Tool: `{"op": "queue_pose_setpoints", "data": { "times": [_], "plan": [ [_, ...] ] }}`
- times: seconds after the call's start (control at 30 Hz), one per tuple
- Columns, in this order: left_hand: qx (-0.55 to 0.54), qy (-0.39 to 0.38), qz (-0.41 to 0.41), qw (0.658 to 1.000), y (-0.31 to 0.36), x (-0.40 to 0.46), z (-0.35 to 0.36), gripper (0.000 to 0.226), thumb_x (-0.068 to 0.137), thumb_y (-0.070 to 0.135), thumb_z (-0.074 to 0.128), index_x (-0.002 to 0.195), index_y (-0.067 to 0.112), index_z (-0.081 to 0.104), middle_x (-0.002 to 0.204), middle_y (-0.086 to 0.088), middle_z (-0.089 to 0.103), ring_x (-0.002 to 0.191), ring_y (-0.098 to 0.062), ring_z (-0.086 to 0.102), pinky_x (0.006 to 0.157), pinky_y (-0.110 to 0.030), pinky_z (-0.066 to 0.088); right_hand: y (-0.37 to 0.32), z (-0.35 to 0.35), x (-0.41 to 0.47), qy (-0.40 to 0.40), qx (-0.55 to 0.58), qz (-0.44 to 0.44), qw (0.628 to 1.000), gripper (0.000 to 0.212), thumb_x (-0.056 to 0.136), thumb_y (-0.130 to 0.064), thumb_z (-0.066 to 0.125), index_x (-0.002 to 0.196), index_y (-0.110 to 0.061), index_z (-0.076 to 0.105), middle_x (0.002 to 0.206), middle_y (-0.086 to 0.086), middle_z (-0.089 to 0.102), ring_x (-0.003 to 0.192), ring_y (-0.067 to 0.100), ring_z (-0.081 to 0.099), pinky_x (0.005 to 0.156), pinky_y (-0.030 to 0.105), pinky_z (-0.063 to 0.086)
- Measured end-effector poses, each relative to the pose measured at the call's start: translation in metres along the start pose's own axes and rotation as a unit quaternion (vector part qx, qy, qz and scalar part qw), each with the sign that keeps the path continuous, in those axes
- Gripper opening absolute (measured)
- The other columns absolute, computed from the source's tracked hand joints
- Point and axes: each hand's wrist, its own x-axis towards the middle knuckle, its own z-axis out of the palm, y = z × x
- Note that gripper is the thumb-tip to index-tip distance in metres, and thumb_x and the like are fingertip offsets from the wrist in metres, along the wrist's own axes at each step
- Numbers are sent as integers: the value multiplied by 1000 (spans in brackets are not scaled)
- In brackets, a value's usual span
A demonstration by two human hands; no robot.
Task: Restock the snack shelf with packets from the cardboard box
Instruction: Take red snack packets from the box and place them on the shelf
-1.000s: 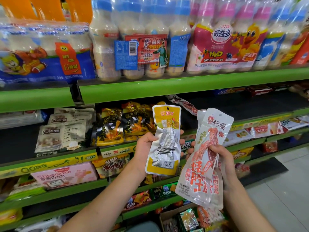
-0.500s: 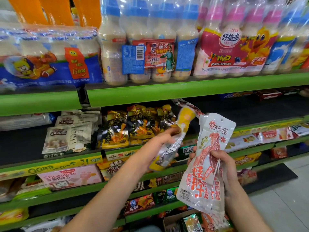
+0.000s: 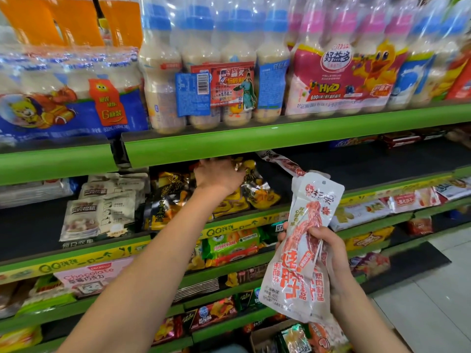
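Clearly, the right hand [image 3: 328, 253] grips white packets [image 3: 303, 253] with red lettering.

Two bare forearms, no sleeves; left hand [image 3: 219, 177], right hand [image 3: 328, 253].

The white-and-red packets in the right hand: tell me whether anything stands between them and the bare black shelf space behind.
Nothing visible does. The right hand grips the white-and-red packets in front of the shelf. The black shelf mat behind them is bare, apart from one similar packet lying at its left end.
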Motion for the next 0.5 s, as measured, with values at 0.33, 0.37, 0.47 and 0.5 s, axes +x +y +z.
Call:
{"op": "queue_pose_setpoints", "data": {
  "times": [0.33,0.37,0.47,0.5],
  "plan": [
    [70,28,83,994,10,4,26,60,97,57,40,146,23,45,156,-13,34,143,-37,28,113,-56,27,-12,-36,-14,66,-6,-36,997,61,73,-20,56,130,1,47,99,20,61,85,33,61,80,48,48],
    [67,20,126,990,12,4,28,59,98,57,38,148,26,41,158,-11,32,144,-35,27,115,-56,26,-14,-40,-15,70,-9,-43,997,59,74,-19,55,129,1,47,100,21,61,86,34,60,82,49,48],
    [85,-60,153,983,20,6,36,55,100,56,33,148,31,42,162,-5,29,147,-31,25,118,-56,21,-20,-45,-19,63,-2,-53,997,66,64,-19,71,124,-1,52,101,21,61,89,35,58,85,50,46],
    [79,-55,142,985,23,6,38,53,100,54,34,146,29,46,160,-6,33,145,-32,28,118,-56,22,-22,-47,-20,55,2,-54,997,69,58,-20,79,120,-1,56,100,20,62,88,34,59,85,50,47]
  ]
}}
